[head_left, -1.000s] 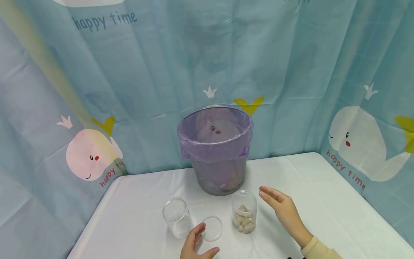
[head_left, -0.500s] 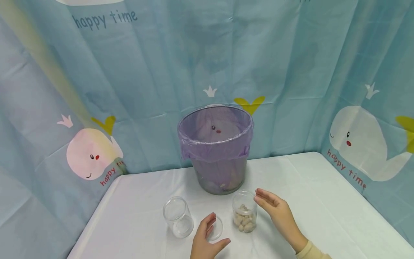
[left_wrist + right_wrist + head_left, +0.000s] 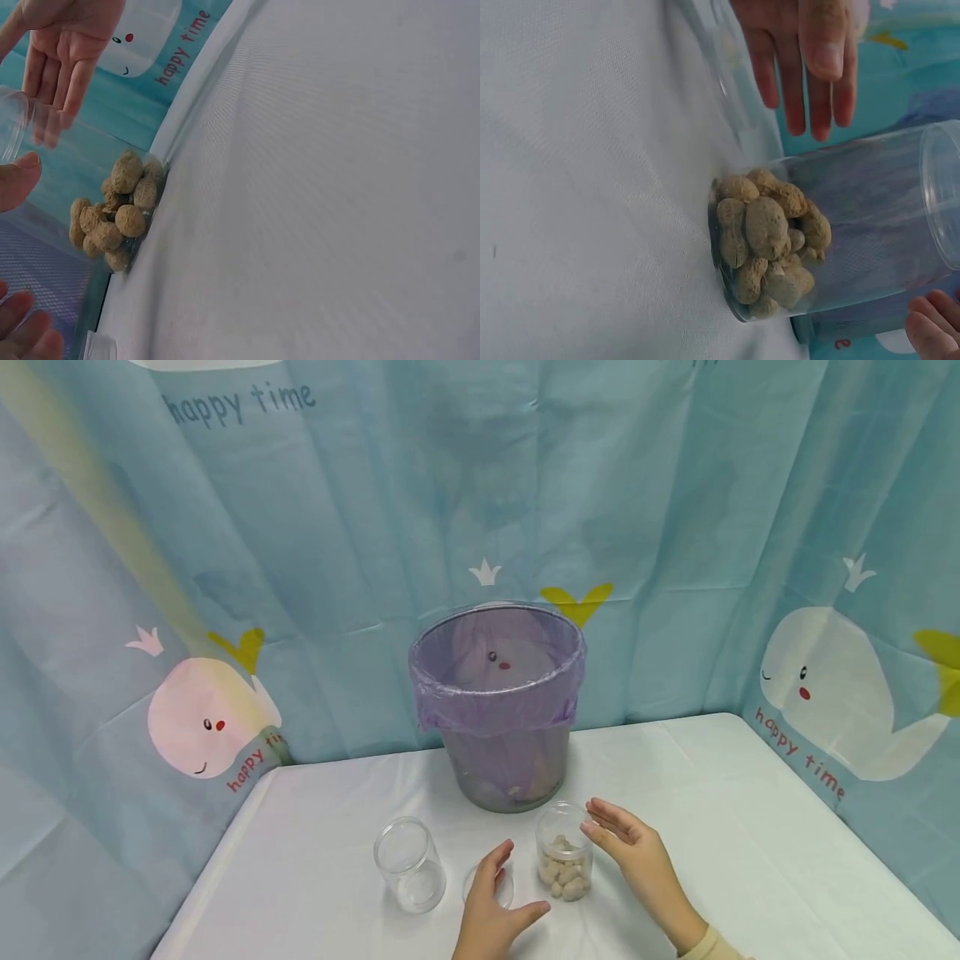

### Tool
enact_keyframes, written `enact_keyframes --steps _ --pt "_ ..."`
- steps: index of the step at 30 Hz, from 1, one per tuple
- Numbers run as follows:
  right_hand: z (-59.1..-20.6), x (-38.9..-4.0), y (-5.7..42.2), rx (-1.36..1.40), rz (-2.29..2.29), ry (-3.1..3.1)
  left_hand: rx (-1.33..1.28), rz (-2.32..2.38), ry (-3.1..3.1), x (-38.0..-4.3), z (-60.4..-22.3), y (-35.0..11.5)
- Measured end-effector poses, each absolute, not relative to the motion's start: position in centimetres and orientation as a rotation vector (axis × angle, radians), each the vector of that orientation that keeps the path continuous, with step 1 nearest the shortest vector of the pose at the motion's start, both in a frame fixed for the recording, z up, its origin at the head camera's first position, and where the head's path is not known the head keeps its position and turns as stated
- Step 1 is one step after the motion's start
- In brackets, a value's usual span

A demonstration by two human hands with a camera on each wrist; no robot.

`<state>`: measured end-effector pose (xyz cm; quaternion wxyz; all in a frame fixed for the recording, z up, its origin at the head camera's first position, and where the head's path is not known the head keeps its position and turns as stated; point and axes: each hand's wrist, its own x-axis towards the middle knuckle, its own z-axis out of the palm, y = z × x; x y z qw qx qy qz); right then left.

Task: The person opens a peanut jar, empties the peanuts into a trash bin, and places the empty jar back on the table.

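Head view: left hand [image 3: 491, 906], released, fingers extended, overlapped a clear lid [image 3: 468, 883] on the white table [image 3: 720, 810]. Right hand [image 3: 637, 860], gripping nothing, was at the right side of an upright clear jar [image 3: 552, 832]; contact unclear. Peanuts [image 3: 564, 875] filled its lower part. Second clear jar [image 3: 406, 845] stood left, lined bin [image 3: 506, 752] behind. Left wrist: peanuts low in jar, against tabletop. Right wrist: left-hand fingers straight, near jar.
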<state>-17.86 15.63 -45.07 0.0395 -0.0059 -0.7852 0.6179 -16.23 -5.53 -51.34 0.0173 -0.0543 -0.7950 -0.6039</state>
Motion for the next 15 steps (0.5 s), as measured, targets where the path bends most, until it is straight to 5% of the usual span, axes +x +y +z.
enact_keyframes --steps 15 --pt "-45.2 -17.6 14.9 -0.035 1.952 -2.343 -0.183 -1.913 -2.502 -17.5 -51.2 -3.9"
